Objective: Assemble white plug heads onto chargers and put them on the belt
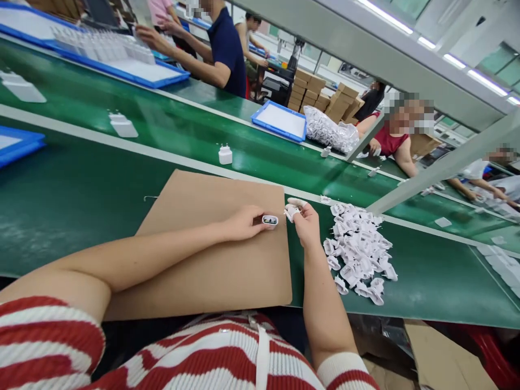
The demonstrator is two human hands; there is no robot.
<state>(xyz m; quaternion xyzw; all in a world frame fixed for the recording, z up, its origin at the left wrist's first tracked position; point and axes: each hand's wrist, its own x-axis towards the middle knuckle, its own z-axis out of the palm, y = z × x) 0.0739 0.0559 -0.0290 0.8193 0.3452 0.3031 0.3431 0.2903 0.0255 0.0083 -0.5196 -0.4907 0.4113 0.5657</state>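
Observation:
Over the brown cardboard sheet point(211, 271), my left hand point(244, 223) is closed on a white charger housing point(270, 221). Its oval end faces me, and dark parts show inside. Just past the sheet's right edge, my right hand point(305, 219) pinches a white plug cover point(291, 212) with small pins; white coverings sit on some of its fingertips. The two pieces are apart, a short gap between them. To the right of my right forearm lies a loose pile of white plug covers point(357, 249).
A green conveyor belt point(174, 138) runs across ahead, carrying scattered chargers such as a white charger point(225, 154). Beyond it are a blue tray point(280, 120) and a silvery bag point(331, 127). A slanted metal post point(439, 162) rises at right. Co-workers sit across the line.

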